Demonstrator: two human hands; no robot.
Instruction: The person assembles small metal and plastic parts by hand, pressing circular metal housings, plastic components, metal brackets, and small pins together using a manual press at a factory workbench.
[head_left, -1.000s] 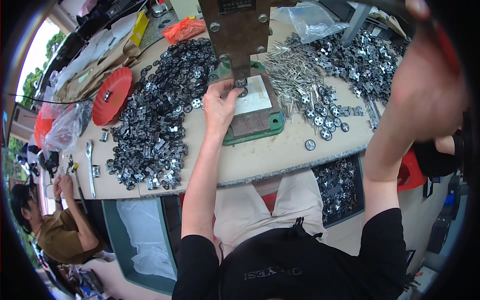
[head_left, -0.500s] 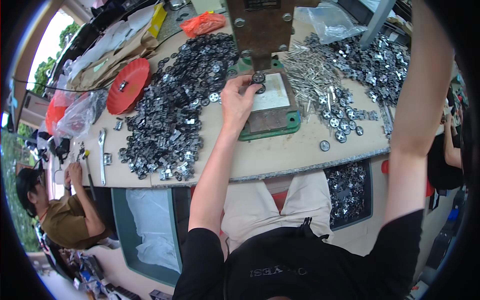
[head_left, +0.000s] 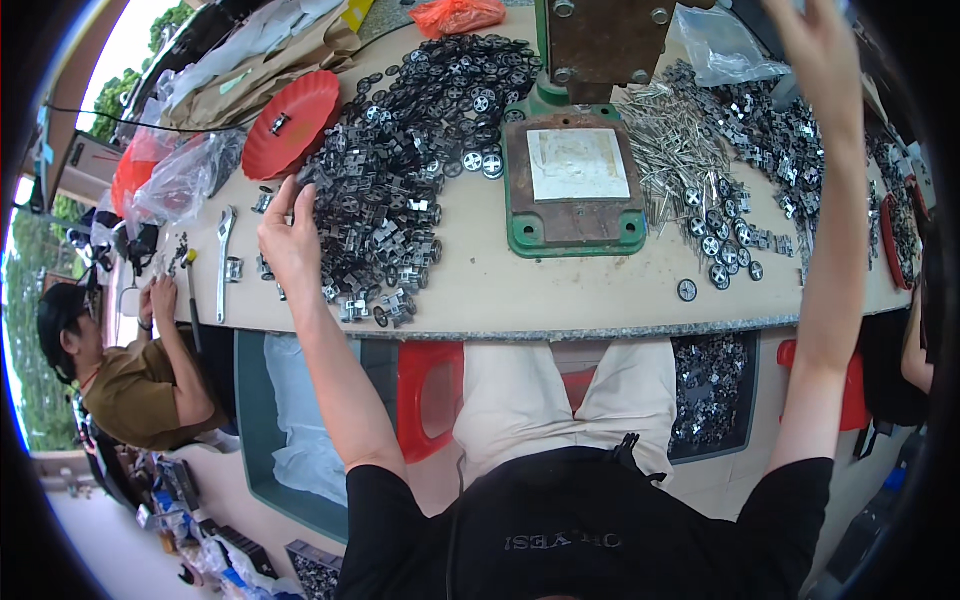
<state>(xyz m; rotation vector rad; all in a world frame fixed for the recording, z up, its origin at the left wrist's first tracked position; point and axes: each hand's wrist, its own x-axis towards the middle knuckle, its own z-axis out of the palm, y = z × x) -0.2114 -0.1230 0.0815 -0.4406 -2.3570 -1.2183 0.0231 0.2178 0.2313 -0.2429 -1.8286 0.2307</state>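
Observation:
Over the left edge of a heap of small black-and-silver wheel assemblies [head_left: 375,225], my left hand [head_left: 290,245] has its thumb and forefinger a little apart, with no part clearly seen between them. My right arm reaches up the right side, and my right hand [head_left: 820,50] is at the top edge, partly cut off and blurred. Between my arms stands a green press [head_left: 522,225] with a brown metal column [head_left: 605,45]. A white plate [head_left: 577,165] lies bare on its base.
A red scalloped dish [head_left: 290,125] holds one small part. Metal pins [head_left: 680,150], loose spoked wheels [head_left: 720,250] and more black-and-silver parts [head_left: 780,150] lie right of the press. A wrench [head_left: 224,262] rests left. Another person [head_left: 140,385] works at the far left.
My left hand has gone from the press plate, where it held a small wheeled part, leftward to the heap. My right hand has come down into view at the top. The whole view has shifted.

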